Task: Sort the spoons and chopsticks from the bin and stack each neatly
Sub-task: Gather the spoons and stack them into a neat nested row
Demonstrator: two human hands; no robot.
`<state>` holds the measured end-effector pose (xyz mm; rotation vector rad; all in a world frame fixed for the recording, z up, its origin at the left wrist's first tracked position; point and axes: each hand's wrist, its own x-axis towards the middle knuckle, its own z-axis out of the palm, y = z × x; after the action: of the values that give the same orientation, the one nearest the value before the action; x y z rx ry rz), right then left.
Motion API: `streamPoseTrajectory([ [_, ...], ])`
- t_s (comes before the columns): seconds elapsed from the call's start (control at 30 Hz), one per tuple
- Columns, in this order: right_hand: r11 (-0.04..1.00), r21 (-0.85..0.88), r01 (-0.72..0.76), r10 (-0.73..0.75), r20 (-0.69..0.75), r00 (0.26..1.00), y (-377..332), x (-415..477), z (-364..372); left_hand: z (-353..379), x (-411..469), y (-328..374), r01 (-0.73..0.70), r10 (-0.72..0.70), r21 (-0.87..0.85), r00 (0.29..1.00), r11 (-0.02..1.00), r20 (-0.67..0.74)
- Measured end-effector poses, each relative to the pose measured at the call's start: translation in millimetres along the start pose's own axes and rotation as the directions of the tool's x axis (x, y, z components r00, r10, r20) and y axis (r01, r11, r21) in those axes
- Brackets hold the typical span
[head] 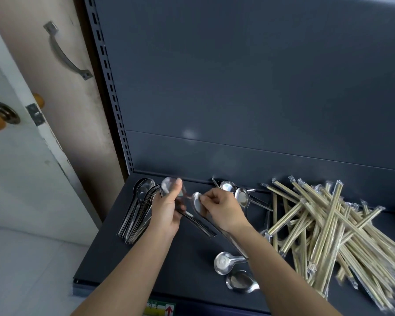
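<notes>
While the left hand (167, 210) grips a small nested bunch (169, 187) of spoons, thumb pressed on the top bowl, the right hand (224, 208) pinches one more spoon (197, 202) by its bowl, just beside that bunch, above the middle of the shelf (114, 254). It looks like this one is about to join the bunch.

These should be easy pieces. They look like steel, so they are stiff, light one at a time and nothing to break, but smooth and likely slippery. Nested ones will want to slide apart, so a thumb clamped on the bowl or a grip at the neck looks the safe hold. The chopsticks (328, 224) should be lighter, thin and stiff, and their slick sleeves will let them roll and skate. I'd gather them round the middle as a bundle.

Now the looks: polished soup spoons with deep round bowls, short flat handles and a mirror shine. A tidy stack (139, 206) lies at the far left, handles pointing near. Two loose ones (242, 196) sit far centre against the back panel, and two more (224, 262) lie at the near edge. The chopsticks are pale bamboo pairs in clear wrappers, heaped criss-cross on the right and not yet squared up.
</notes>
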<state>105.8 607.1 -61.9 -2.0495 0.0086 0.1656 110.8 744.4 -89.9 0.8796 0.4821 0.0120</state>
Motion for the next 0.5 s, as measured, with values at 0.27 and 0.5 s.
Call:
streamPoseTrajectory([
  [0.27, 0.995, -0.102, 0.014, -0.012, 0.02, 1.0, -1, -1, -2, 11, -3, 0, 0.012, -0.012, 0.079, 1.0, 0.997, -0.003],
  [0.5, 0.999, -0.033, -0.03, 0.027, -0.074, 0.997, -3, 3, -5, 22, -23, -14, 0.287, -0.319, 0.152, 0.906, 0.946, 0.277],
])
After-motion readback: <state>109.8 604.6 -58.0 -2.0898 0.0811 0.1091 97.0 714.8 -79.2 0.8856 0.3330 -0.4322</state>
